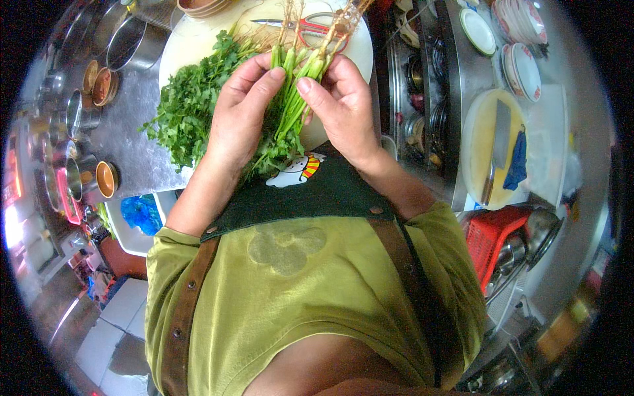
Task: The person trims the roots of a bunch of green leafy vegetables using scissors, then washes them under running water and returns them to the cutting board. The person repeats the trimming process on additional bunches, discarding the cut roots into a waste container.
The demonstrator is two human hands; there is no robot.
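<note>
Both hands hold stems of cilantro [293, 111] over a round cutting board [365, 54], with the stringy roots pointing away from me. My left hand [247, 101] pinches the left stems between thumb and fingers. Around the right stems, just under the roots, my right hand [342, 101] is closed. A leafy pile of cilantro [190, 109] lies on the board's left side and reaches past its edge. Behind the held roots lie scissors with red handles [312, 25], their blades pointing left. The leaves of the held stems hang down near my dark apron.
Metal pots [136, 44] and brown bowls [106, 179] line the left. Below the counter's left part is a white tub [130, 241] with a blue plastic bag [141, 214]. To the right, a cleaver [501, 133] and blue cloth [516, 161] lie on another board [475, 123], near stacked plates [526, 72] and a red basket [488, 237].
</note>
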